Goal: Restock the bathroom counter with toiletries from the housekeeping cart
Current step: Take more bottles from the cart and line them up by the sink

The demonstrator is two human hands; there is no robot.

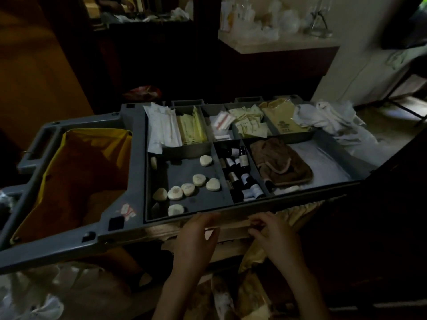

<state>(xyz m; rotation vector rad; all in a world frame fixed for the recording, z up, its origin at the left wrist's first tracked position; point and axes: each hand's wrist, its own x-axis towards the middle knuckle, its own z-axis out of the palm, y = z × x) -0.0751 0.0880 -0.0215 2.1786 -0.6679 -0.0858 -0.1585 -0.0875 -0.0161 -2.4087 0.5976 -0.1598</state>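
Observation:
The grey housekeeping cart (129, 158) has a divided top tray. Several round wrapped soaps (187, 189) lie in its front-left compartment. Small dark bottles (240, 174) with white caps fill the narrow middle one. Yellow sachets (193, 130) and cream packets (250, 124) fill the back bins. My left hand (196, 236) is just under the tray's front rim, fingers stretched over a pale sheet. Beside it, my right hand (273, 234) has its fingers pinched on a tan paper pack (233, 224) on the shelf below the tray.
A yellow laundry bag (76, 172) hangs at the cart's left end. A brown cloth (282, 165) and white towels (332, 121) lie on the right of the tray. A pale counter (277, 43) with bottles and glassware stands behind. Crumpled white linen (34, 301) lies at the lower left.

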